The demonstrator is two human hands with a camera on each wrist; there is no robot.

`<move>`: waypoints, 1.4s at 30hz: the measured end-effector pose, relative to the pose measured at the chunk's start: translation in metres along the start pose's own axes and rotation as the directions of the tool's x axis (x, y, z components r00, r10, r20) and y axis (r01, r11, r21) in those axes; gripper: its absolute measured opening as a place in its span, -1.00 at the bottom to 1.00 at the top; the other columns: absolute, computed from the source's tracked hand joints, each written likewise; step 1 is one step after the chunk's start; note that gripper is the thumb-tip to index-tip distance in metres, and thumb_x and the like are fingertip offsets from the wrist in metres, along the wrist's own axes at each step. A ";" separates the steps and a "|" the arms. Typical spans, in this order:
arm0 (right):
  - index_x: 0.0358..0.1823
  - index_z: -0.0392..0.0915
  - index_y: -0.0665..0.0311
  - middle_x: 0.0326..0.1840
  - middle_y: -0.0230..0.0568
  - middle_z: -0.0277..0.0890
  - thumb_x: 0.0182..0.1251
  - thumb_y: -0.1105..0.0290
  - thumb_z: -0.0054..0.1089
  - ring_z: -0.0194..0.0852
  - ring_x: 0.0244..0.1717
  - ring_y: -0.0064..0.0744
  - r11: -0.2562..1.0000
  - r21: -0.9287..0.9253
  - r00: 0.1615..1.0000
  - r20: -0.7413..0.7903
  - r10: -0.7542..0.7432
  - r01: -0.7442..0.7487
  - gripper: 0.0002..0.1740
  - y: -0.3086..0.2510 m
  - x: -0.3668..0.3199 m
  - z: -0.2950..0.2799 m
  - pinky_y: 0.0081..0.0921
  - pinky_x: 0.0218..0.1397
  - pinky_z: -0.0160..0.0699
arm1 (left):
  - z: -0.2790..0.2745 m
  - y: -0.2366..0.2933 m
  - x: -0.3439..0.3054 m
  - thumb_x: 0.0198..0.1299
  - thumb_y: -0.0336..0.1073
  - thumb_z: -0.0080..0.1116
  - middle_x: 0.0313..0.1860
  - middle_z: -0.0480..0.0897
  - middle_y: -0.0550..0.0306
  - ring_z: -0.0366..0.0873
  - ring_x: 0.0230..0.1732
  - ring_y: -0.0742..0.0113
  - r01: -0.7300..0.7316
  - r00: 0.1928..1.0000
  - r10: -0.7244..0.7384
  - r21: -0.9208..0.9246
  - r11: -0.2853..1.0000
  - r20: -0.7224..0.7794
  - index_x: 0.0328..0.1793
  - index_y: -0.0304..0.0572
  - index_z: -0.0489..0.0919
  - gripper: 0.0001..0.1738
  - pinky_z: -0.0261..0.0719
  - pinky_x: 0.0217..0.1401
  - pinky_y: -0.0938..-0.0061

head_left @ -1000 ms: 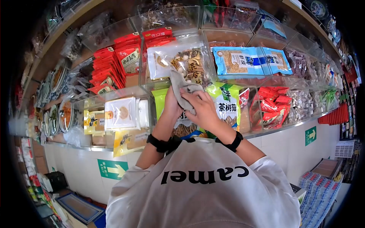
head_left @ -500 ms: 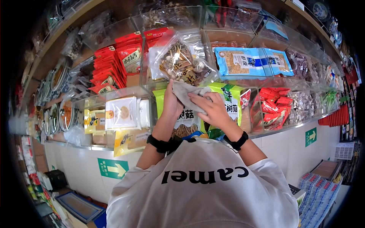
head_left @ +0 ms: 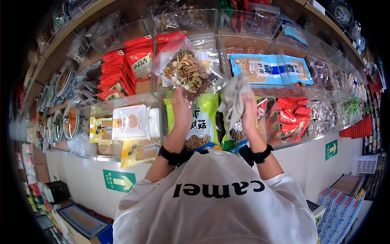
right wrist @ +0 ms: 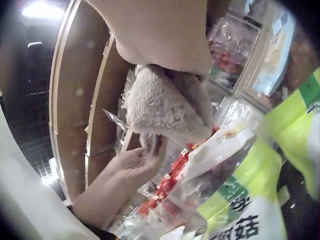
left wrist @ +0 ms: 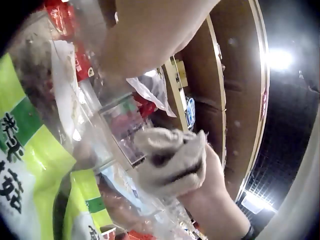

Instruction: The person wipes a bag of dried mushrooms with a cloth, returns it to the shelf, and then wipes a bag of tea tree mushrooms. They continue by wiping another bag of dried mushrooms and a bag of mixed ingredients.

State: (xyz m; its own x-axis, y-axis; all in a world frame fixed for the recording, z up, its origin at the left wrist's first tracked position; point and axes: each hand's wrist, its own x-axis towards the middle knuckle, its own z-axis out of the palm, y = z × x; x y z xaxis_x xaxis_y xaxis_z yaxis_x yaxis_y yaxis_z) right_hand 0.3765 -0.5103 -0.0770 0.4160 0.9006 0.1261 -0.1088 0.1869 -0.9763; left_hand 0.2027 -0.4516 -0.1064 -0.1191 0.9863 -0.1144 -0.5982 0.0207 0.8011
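Observation:
In the head view my left hand (head_left: 181,109) pinches the lower edge of a clear bag of mixed dried mushrooms (head_left: 185,69), tilted above the bin. A crumpled grey cloth (head_left: 235,101) hangs from my right hand (head_left: 250,112), which grips it apart from the bag, over the green packets (head_left: 200,118). The right wrist view shows the cloth (right wrist: 162,102) close up, bunched in my right hand (right wrist: 160,37), with my left hand (right wrist: 125,172) beyond it. In the left wrist view the cloth (left wrist: 172,160) covers my right fingers.
Clear-walled bins surround the hands. Red packets (head_left: 115,75) lie at the left, blue packets (head_left: 264,69) at the right, and white and yellow packets (head_left: 129,121) at the front left. More red packets (head_left: 292,116) sit at the front right, and shelves rise behind.
The hands have moved apart. My right hand has carried the cloth right, off the left hand, while the mushroom bag has been lifted and turned, now slightly farther left.

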 end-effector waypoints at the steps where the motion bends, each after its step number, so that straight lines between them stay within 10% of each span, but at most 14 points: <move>1: 0.17 0.22 0.42 -0.03 -0.18 0.41 0.30 0.31 -0.05 0.35 -0.08 -0.49 0.991 0.103 0.996 0.048 0.077 -0.082 -0.53 -0.004 -0.003 0.012 -0.58 0.03 0.30 | 0.005 -0.004 -0.003 0.33 -0.07 -0.22 -0.09 0.51 0.14 0.48 -0.18 0.40 -0.001 1.000 0.001 0.000 1.000 0.002 -0.02 -0.24 0.41 -0.62 0.44 -0.13 0.53; 4: 0.14 0.25 0.38 -0.05 -0.23 0.42 0.27 0.35 0.02 0.36 -0.11 -0.53 0.977 0.146 0.982 0.129 0.139 -0.158 -0.55 0.001 -0.010 0.034 -0.60 0.01 0.31 | 0.022 -0.013 -0.014 0.31 -0.09 -0.16 -0.07 0.46 0.17 0.44 -0.10 0.44 -0.003 0.992 0.027 0.186 0.983 -0.126 0.02 -0.24 0.37 -0.64 0.44 -0.10 0.54; 11: -0.04 0.37 0.29 -0.17 -0.37 0.47 0.20 0.42 0.11 0.39 -0.20 -0.66 0.974 0.118 0.964 0.207 0.165 -0.192 -0.70 0.012 0.005 0.025 -0.65 -0.10 0.34 | 0.014 -0.006 -0.013 0.23 -0.25 -0.09 0.12 0.36 0.12 0.38 0.10 0.30 0.167 0.924 -0.099 -0.157 0.973 0.368 0.23 -0.09 0.16 -0.55 0.44 0.08 0.32; 22: -0.13 0.44 0.33 -0.24 -0.37 0.51 0.20 0.39 0.13 0.41 -0.27 -0.67 0.948 0.095 0.931 0.239 0.275 -0.305 -0.76 0.012 0.006 0.007 -0.67 -0.20 0.38 | 0.025 0.003 -0.015 0.04 -0.36 0.26 -0.15 0.57 0.21 0.49 -0.17 0.51 0.089 0.935 -0.145 0.182 0.979 0.324 -0.01 -0.28 0.47 -0.62 0.48 -0.12 0.58; 36: -0.07 0.44 0.29 -0.24 -0.36 0.51 0.26 0.29 0.08 0.44 -0.23 -0.60 0.971 0.227 0.969 -0.212 0.124 -0.074 -0.71 0.031 0.040 -0.082 -0.59 -0.14 0.41 | 0.016 0.001 -0.010 -0.06 -0.39 0.34 -0.04 0.51 0.16 0.47 -0.04 0.42 0.112 0.828 -0.324 0.433 0.895 0.457 0.12 -0.26 0.32 -0.41 0.46 -0.01 0.52; 42: 0.09 0.29 0.27 0.02 -0.20 0.39 0.32 0.00 -0.13 0.36 0.03 -0.39 0.862 0.461 0.977 0.072 0.200 -0.211 -0.49 -0.005 0.047 -0.071 -0.41 0.13 0.30 | 0.016 0.021 -0.009 0.02 -0.30 0.28 -0.02 0.49 0.15 0.48 -0.06 0.40 0.225 0.727 -0.519 0.558 0.799 0.450 0.19 -0.28 0.22 -0.35 0.47 -0.05 0.52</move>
State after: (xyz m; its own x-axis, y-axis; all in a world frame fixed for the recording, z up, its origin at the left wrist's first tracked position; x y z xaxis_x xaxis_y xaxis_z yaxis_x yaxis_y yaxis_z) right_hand 0.4602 -0.4969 -0.0785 0.3195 0.9457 -0.0596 -0.5980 0.1525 -0.7869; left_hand 0.2041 -0.4574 -0.0787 0.5800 0.7801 -0.2346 -0.0623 0.3296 0.9421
